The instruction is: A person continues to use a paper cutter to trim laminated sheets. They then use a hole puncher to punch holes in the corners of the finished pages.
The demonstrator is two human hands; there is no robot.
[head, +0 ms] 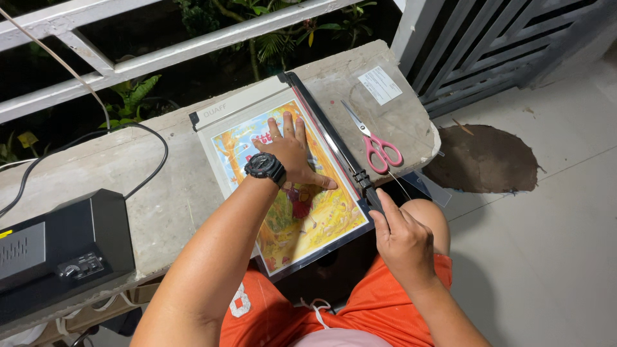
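A glossy, brightly coloured picture sheet with a yellow and orange cartoon scene (pixel 308 218) lies flat on the pale bed of a grey paper trimmer with a long black blade arm (pixel 324 135). The trimmer sits slantwise on the rough grey concrete tabletop (pixel 160 205), its near corner jutting over the tabletop's front edge above the person's lap.

The left hand (pixel 292 154), with a black wristwatch (pixel 264 168) on its wrist, rests palm down on the sheet with fingers spread and thumb stretched toward the blade arm; its grip is open and flat, pressing rather than holding. The right hand (pixel 402 238) is at the near end of the blade arm, its grip closed around the black handle (pixel 369 191), with the index finger laid along it.

Just beside the blade arm, on the bare tabletop to the right, lie pink-handled steel scissors (pixel 376 144), closed and pointing away from the person. Beyond them a small white paper slip (pixel 380 85) lies near the tabletop's far right corner.

At the left end of the tabletop stands a black box-shaped machine with a knob on its front (pixel 61 250), well apart from the trimmer, and a black cable (pixel 157 151) loops across the concrete behind it. The person wears orange shorts (pixel 379 302). White railing bars (pixel 160 58) and green plants lie beyond the tabletop.
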